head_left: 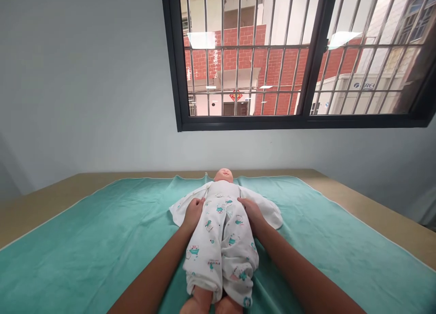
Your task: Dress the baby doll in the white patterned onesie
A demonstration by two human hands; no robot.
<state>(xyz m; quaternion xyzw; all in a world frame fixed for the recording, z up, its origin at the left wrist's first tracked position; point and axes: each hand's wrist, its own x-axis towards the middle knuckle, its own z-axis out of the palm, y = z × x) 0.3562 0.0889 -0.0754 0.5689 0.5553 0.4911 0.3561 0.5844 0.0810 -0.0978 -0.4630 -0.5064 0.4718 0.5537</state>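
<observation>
A baby doll lies on its back, head at the far end and bare feet toward me. It wears a white long-sleeved top with the sleeves spread wide, and white baby pants printed with small green and red pictures. At the left side of the waistband, my left hand is closed on the pants, its fingers curled at the edge. My right hand grips the waistband on the opposite side, fingertips partly hidden against the cloth. Both forearms run along either side of the doll's legs.
Beneath the doll a green cloth covers most of a wooden table. The far table edge meets a pale wall. Above it is a dark-framed window with metal bars.
</observation>
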